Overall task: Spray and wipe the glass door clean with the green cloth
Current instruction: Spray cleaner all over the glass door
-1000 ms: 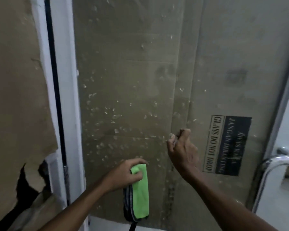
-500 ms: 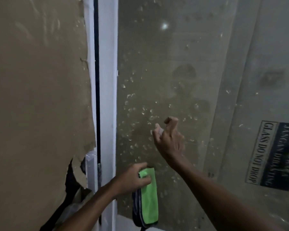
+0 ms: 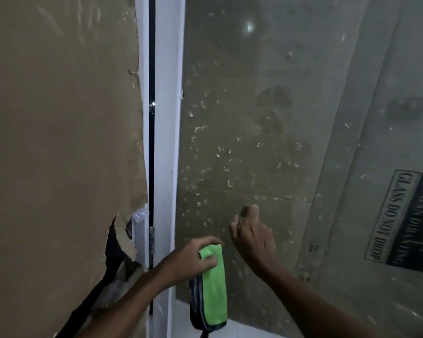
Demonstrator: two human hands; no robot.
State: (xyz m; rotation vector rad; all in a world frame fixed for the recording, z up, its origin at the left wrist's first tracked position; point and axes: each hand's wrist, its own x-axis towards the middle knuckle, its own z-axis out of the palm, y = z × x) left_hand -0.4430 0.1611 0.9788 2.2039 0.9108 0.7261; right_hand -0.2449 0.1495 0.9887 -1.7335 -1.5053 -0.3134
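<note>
The glass door (image 3: 249, 113) fills the middle and right of the view, dotted with many small pale droplets and smears. My left hand (image 3: 193, 259) grips the top of a folded green cloth (image 3: 214, 286) with a dark edge, which hangs down just in front of the lower glass. My right hand (image 3: 252, 230) is raised close to the pane beside it, fingers curled and its back toward me. Whatever is inside that hand is hidden.
A white door frame (image 3: 167, 142) runs upright left of the pane, with a dark gap beside it. Torn brown paper (image 3: 59, 142) covers the left panel. A black "GLASS DO NOT DROP" sticker (image 3: 405, 220) sits at the right edge.
The view has swung left, so the frame and brown paper take more room. My right hand has moved left and lower across the glass. My left hand still holds the cloth.
</note>
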